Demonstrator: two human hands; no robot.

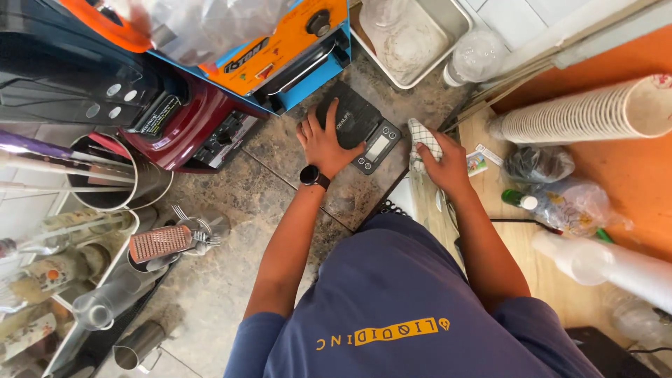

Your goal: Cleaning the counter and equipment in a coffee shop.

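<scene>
Black flat digital kitchen scale (pixel 360 126) lies on the brown stone counter (pixel 231 280) under the left hand (pixel 325 143), whose fingers press spread and flat on its platform. Just right of it, the right hand (pixel 444 164) clutches a white checked cloth (pixel 423 136).

bright even daylight, soft shadows, wide-angle bending at edges, top-left corner blurred, centre sharp
</scene>
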